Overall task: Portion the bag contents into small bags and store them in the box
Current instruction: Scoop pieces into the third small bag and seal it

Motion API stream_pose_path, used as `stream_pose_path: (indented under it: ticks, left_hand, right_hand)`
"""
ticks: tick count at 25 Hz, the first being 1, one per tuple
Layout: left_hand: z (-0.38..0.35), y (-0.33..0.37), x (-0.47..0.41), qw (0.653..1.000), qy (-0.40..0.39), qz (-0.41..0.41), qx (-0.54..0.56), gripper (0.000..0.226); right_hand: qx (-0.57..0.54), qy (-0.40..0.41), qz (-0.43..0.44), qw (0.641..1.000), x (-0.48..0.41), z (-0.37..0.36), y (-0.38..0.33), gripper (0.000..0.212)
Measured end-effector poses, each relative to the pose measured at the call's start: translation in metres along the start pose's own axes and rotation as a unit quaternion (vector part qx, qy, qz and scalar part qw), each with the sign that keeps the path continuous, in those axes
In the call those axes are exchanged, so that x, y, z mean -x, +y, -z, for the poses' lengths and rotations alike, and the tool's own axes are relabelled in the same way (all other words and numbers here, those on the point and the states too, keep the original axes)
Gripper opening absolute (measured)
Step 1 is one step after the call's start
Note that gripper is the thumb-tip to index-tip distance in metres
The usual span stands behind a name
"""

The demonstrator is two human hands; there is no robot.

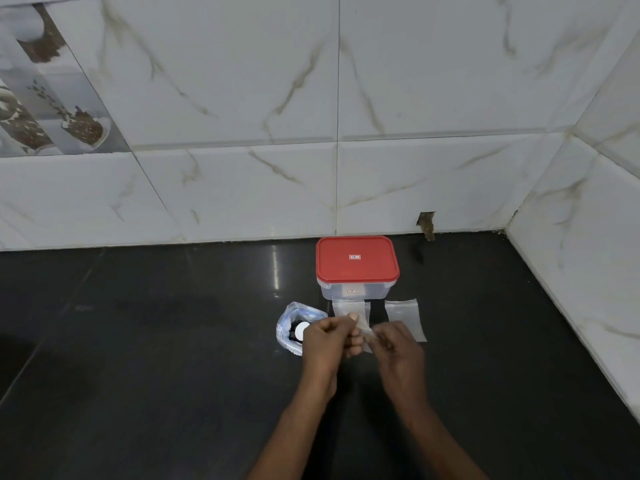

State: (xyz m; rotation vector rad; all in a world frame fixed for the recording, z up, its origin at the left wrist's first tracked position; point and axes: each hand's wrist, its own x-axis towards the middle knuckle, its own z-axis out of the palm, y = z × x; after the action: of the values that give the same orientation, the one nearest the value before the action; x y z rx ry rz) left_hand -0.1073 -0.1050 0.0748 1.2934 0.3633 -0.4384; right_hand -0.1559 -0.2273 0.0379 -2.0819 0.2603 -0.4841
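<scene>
Portioning looks barely begun on the dark bench; the red-lidded box sits closed by the tiled wall, the larger bag lies open just left of the hands with its contents inside, and one empty small bag waits flat at right; the left hand and right hand, close together, both pinch another small clear bag, apparently working its mouth apart.

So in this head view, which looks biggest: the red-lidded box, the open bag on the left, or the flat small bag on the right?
1. Red-lidded box
2. Open bag, partly hidden by the left hand
3. Flat small bag; the last two look close, so that order is unsure.
</scene>
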Motion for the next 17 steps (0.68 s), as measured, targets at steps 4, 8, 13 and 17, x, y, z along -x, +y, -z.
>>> stream_pose_path:
  ticks: [4, 8, 13, 17]
  left_hand:
    - [0.009, 0.003, -0.004, 0.997, 0.001, 0.058, 0.042, 0.006]
    - [0.014, -0.010, 0.005, 0.996, 0.054, 0.006, -0.069, 0.006]
    - [0.006, -0.022, 0.023, 0.985, 0.065, -0.080, -0.135, 0.008]
    - [0.000, -0.019, 0.044, 0.980, 0.061, -0.095, -0.163, 0.013]
  right_hand:
    - [-0.052, -0.087, -0.007, 0.995, 0.006, 0.003, -0.003, 0.018]
    - [-0.089, -0.139, -0.083, 0.983, 0.004, 0.014, -0.011, 0.021]
    - [-0.076, -0.166, -0.098, 0.978, -0.003, 0.017, -0.025, 0.018]
    - [-0.072, -0.183, -0.116, 0.974, -0.003, 0.029, -0.030, 0.014]
